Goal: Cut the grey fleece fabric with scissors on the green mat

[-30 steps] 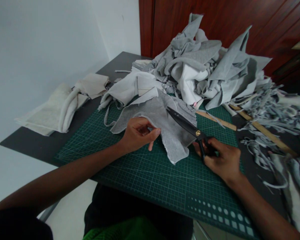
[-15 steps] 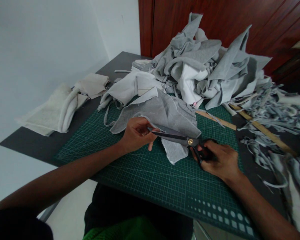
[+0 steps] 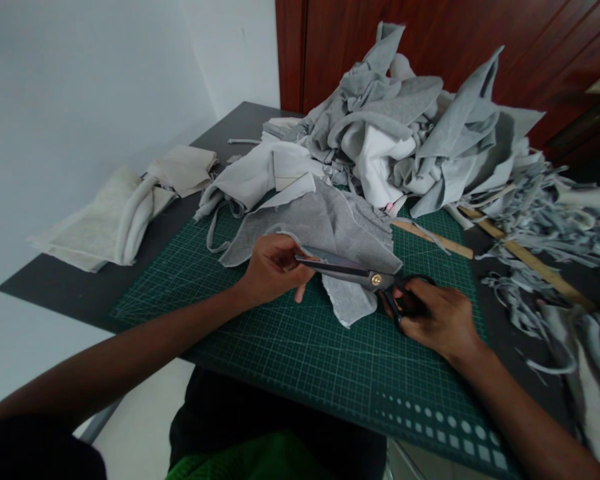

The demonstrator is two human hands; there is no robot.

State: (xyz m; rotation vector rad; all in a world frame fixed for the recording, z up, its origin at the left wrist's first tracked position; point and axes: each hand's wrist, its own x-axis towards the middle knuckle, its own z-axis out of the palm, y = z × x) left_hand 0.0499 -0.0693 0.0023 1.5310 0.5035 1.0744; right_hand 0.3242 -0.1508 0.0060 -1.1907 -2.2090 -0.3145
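Observation:
My right hand [image 3: 437,319] is closed round the black handles of a pair of scissors [image 3: 353,271], whose blades point left. Between thumb and fingers my left hand [image 3: 275,270] pinches the near edge of a piece of grey fabric [image 3: 300,217]. The scissor tips reach the fingertips of my left hand, and the blades lie along the fabric's edge. A lighter grey flap [image 3: 350,301] of cloth hangs below the blades, over the green cutting mat [image 3: 300,360]. The fingers inside the handles are partly hidden.
Behind the fabric rises a large heap of grey and white cloth [image 3: 410,113]. Thin fabric strips [image 3: 555,213] pile up at the right, around a wooden ruler [image 3: 540,267]. Another wooden strip [image 3: 435,240] lies on the mat. Folded cream cloth [image 3: 100,223] sits at the left.
The scissors and my right hand have shifted slightly to the left, and the blades look closer together. My left hand keeps its pinch on the fabric in nearly the same place.

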